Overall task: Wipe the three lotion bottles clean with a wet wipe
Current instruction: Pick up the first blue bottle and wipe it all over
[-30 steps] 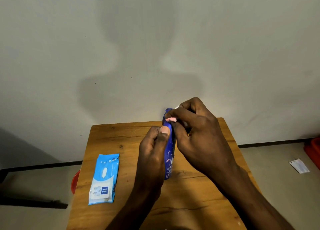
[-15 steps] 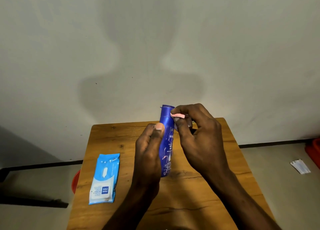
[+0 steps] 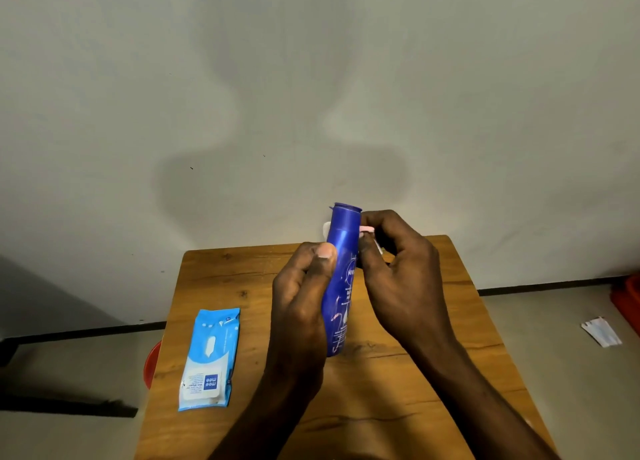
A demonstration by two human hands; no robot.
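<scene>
One dark blue lotion bottle (image 3: 341, 272) stands upright above the wooden table (image 3: 433, 338), its lower end close to the tabletop. My left hand (image 3: 301, 307) grips it from the left, thumb on its front. My right hand (image 3: 398, 272) is at the bottle's upper right side and pinches a white wet wipe (image 3: 375, 246) against it; only small bits of the wipe show, one behind the bottle's neck. No other bottle is in view.
A light blue pack of wet wipes (image 3: 209, 359) lies flat on the table's left part. A red object (image 3: 151, 362) sticks out below the left table edge. On the floor at right lie a scrap of paper (image 3: 602, 331) and a red thing (image 3: 628, 302). A wall rises right behind the table.
My right hand has slid from the bottle's top down to its right side, uncovering the upper end. The bottle sits slightly higher and has turned in my left hand.
</scene>
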